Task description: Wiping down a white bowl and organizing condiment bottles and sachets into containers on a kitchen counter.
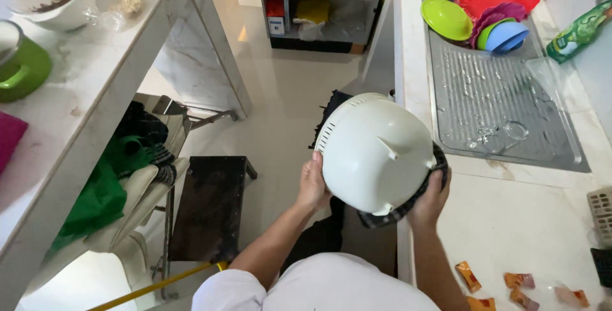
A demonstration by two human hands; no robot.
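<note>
A white plastic colander bowl point(376, 155) is held upside down in front of me, its slotted rim toward the upper left and small feet showing on its base. My left hand point(312, 183) grips its left rim. My right hand point(430, 199) presses a dark checked cloth point(417, 193) against the bowl's lower right side. The cloth wraps under the bowl and is mostly hidden behind it.
A steel sink drainboard point(497, 94) on the right holds red, green, purple and blue plates and bowls point(491, 8) and a clear glass point(503, 134). A green bottle point(577, 30) lies beside it. Snack wrappers point(510, 282) lie on the counter. A left counter carries a green pot point(22, 69).
</note>
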